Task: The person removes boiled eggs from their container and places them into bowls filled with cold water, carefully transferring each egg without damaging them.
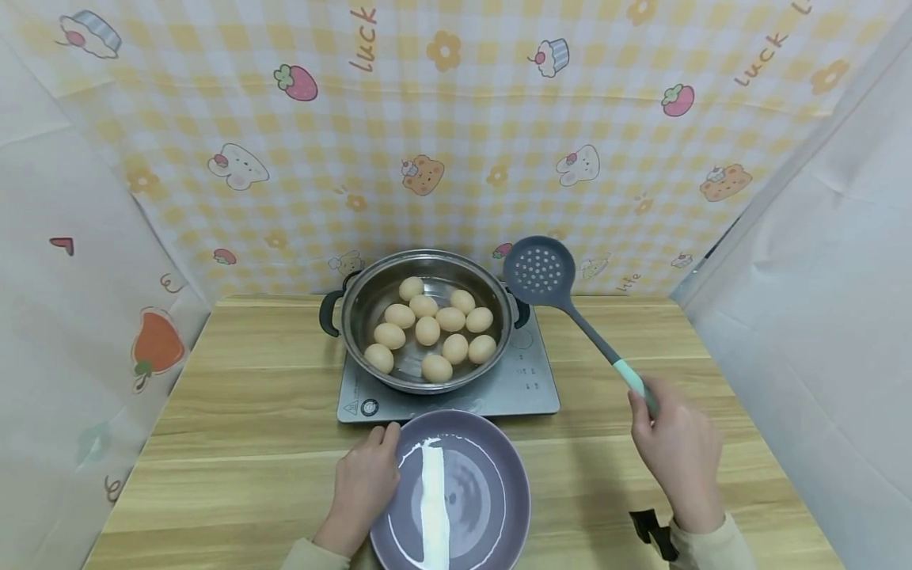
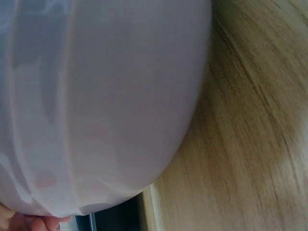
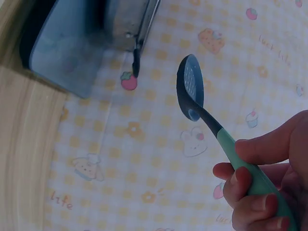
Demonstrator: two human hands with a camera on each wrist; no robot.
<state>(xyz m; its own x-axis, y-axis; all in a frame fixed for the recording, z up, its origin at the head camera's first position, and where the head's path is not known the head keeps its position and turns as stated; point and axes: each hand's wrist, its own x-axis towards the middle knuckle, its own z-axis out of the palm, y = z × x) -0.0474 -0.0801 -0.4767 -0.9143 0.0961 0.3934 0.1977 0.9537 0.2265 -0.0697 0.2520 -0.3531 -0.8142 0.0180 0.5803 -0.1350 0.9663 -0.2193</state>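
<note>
My right hand grips the mint-green handle of a grey slotted skimmer, whose head is raised beside the pot's right handle and holds nothing. In the right wrist view, fingers and thumb curl round that handle. The left hand holds the left rim of a purple plate, which has only a bright reflection on it. The left wrist view shows the plate's pale underside, with fingertips at the lower left. Behind the plate, several light-brown eggs lie in a steel pot.
The pot has black side handles and stands on a silver induction cooker. Beneath is a wooden table. A checked cloth hangs behind, and white sheets hang at both sides.
</note>
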